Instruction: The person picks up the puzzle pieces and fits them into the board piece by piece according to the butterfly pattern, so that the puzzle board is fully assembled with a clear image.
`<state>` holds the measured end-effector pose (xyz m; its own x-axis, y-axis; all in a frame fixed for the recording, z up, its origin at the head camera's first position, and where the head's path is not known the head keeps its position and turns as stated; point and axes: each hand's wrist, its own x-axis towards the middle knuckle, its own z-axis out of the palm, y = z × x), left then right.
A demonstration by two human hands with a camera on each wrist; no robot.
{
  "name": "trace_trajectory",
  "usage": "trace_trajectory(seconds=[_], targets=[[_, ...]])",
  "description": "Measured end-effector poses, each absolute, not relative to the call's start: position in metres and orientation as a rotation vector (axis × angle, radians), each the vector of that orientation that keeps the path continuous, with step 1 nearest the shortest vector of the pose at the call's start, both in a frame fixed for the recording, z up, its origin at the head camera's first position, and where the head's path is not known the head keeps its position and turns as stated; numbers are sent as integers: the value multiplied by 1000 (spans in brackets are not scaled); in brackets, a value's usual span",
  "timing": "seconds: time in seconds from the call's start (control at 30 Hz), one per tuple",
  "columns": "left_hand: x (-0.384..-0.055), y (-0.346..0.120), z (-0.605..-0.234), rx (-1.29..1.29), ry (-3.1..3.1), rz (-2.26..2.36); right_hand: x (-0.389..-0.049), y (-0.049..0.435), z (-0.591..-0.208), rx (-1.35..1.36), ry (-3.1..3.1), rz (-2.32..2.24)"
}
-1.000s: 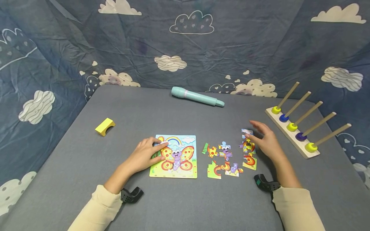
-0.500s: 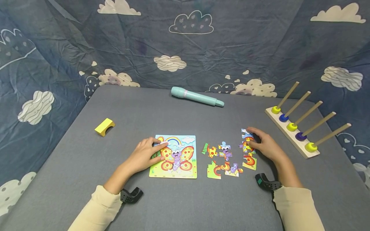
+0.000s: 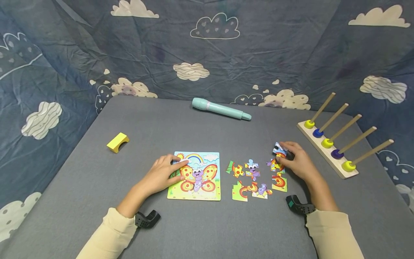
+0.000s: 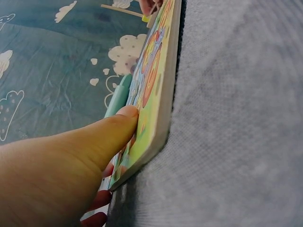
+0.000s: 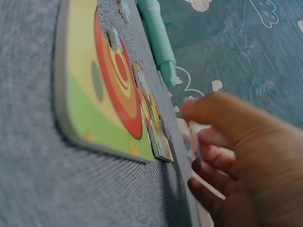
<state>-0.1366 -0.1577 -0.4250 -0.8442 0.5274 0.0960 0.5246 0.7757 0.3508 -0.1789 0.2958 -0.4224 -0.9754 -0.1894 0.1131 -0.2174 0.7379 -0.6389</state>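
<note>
My right hand (image 3: 300, 162) pinches a blue-topped jigsaw piece (image 3: 279, 149) between thumb and fingers. The piece is tilted and overlaps a spotted yellow wing piece (image 3: 275, 165) in the head view. Below lies a corner jigsaw piece (image 3: 279, 182) with red and orange rings, large in the right wrist view. My left hand (image 3: 161, 174) rests on the left side of a square butterfly puzzle board (image 3: 202, 194), index finger and thumb extended over the picture. In the left wrist view the thumb (image 4: 120, 123) presses on the board's face near its edge.
Several loose jigsaw pieces (image 3: 252, 169) lie between the hands. A yellow arch block (image 3: 118, 142) is at the left. A mint-green torch-shaped tube (image 3: 223, 109) lies at the back. At the right stands a wooden peg rack (image 3: 330, 151) with yellow and blue beads.
My right hand has come down to the top-right jigsaw piece, closed thumb and fingers on it, and lifted and tilted it. The left hand has stayed on the board.
</note>
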Motion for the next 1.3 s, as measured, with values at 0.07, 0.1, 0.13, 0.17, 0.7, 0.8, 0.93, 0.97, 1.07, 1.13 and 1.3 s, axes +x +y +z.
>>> trace_trajectory(seconds=[0.07, 0.1, 0.13, 0.17, 0.7, 0.8, 0.93, 0.97, 1.07, 1.13, 1.3], targets=[[-137, -158, -425, 877, 2955, 577, -178, 291, -418, 335, -2862, 1060], [-137, -158, -426, 876, 2956, 575, -177, 288, -415, 333, -2852, 1054], [-137, -158, -426, 878, 2956, 571, -176, 284, -411, 339, -2836, 1049], [-137, -158, -426, 877, 2955, 570, -175, 279, -407, 350, -2822, 1047], [-138, -145, -423, 946, 3012, 522, -138, 170, -366, 857, -2617, 1025], [-139, -139, -423, 937, 2947, 598, -134, 147, -372, 916, -2649, 1006], [-139, -133, -422, 884, 2902, 653, -135, 124, -388, 964, -2717, 943], [-139, -133, -422, 878, 2904, 655, -136, 119, -392, 970, -2737, 933], [-139, -131, -421, 873, 2921, 637, -141, 110, -403, 958, -2794, 894], [-139, -131, -420, 876, 2928, 625, -145, 106, -409, 938, -2820, 883], [-139, -130, -420, 906, 2939, 550, -156, 101, -419, 932, -2850, 876]])
